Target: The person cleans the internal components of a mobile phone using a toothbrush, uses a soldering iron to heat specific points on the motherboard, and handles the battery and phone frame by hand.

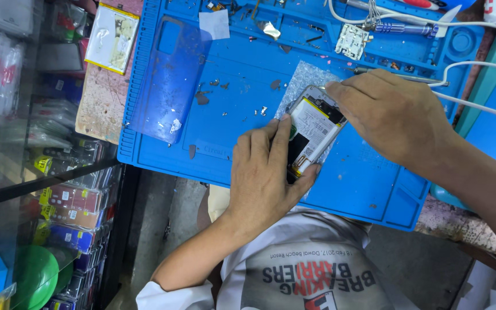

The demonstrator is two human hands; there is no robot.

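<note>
An opened phone [314, 129] lies back side up on a blue work mat [248, 74], with its white battery and inner parts showing. My left hand [262, 175] grips the phone's near end, fingers on its edge. My right hand [394, 117] rests on the phone's far corner, with fingertips pressed together at the top edge. A small piece of bubble wrap [308, 77] lies under the phone.
A translucent blue back cover [170, 80] lies at the mat's left. A loose battery [112, 37] sits beyond the mat. Small screws and parts, a metal bracket [351, 41], a screwdriver [403, 27] and white cables [477, 66] lie at the mat's far side. A glass display case [41, 189] stands left.
</note>
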